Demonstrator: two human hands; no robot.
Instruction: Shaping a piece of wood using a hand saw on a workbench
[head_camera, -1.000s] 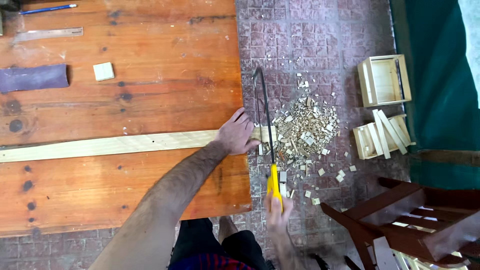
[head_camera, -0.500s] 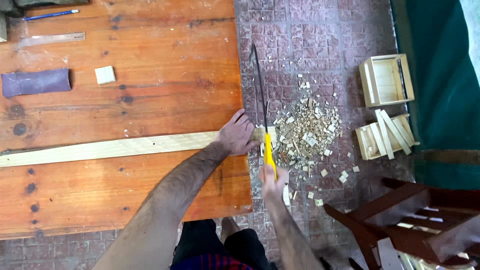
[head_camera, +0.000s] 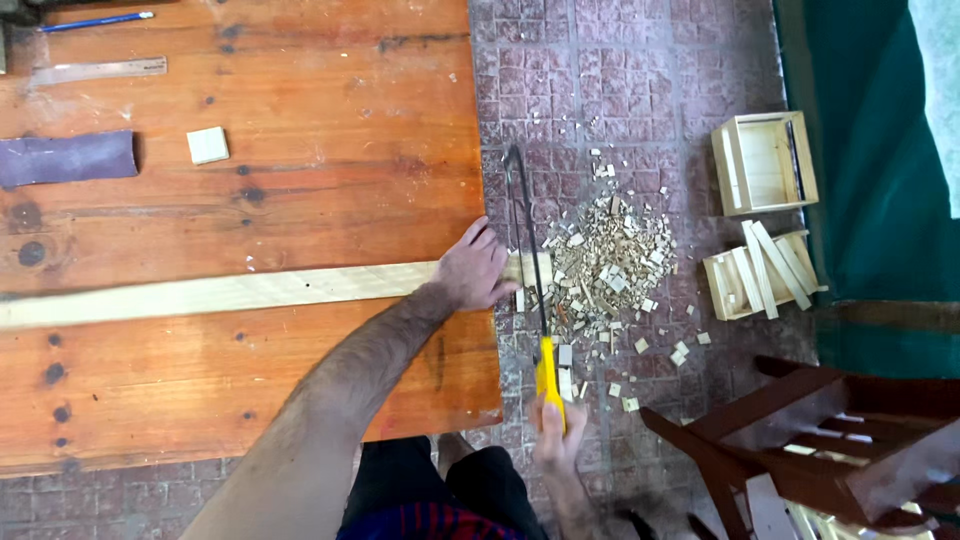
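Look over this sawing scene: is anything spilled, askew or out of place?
Yes: a heap of wood offcuts lies scattered over the tiled floor below the saw, and loose slats lie crookedly across the lower small wooden box.

Saw (head_camera: 530, 270): pulled back toward the lower edge of the frame compared with half a second ago, when the frame was pushed far up; it now sits between that position and the one seen a second ago.
Yellow handle (head_camera: 547, 375): lowered in the frame from its spot just beside the strip half a second ago.
Right hand (head_camera: 556, 440): drawn down toward the bottom centre along with the handle.
Wooden strip (head_camera: 230, 292): more of its short end is shown past the blade, right of the left hand (head_camera: 474, 270).
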